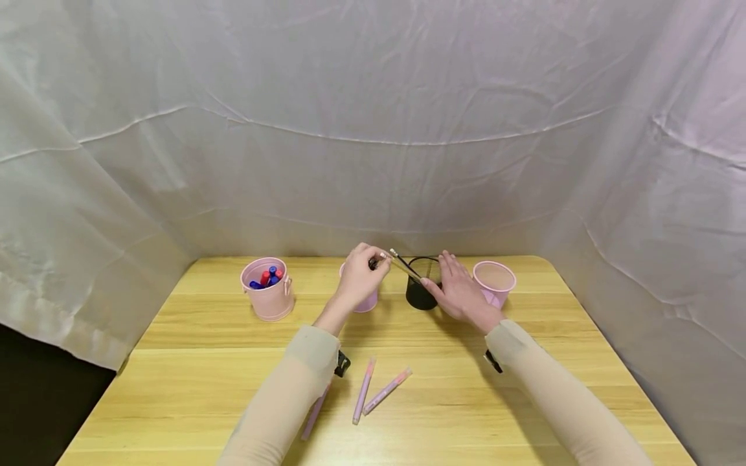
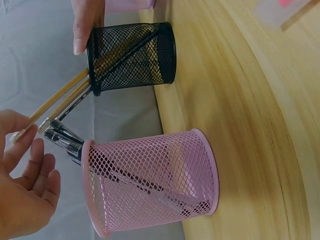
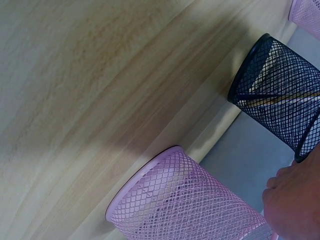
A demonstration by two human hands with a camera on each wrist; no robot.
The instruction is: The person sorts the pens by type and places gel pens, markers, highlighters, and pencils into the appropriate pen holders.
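My left hand (image 1: 362,275) pinches the eraser end of a yellow pencil (image 2: 57,98) between thumb and forefinger. The pencil slants out of a black mesh pen cup (image 2: 132,60), beside another yellow pencil and a black one (image 2: 75,104). My right hand (image 1: 463,294) rests at the rim of that cup on its right side, fingers extended and thumb spread toward the front. Below my left hand stands a pink mesh cup (image 2: 155,182) holding several clear-capped black pens (image 2: 62,137). Another pink mesh cup (image 3: 185,205) stands just right of my right hand.
At the left, a pink bucket (image 1: 271,304) holds several red and blue markers (image 1: 269,277). Three lilac pens lie near the front: one (image 1: 364,391), another (image 1: 387,391) and one (image 1: 315,414) partly under my left forearm. A grey curtain (image 1: 373,181) hangs behind the wooden table (image 1: 204,375).
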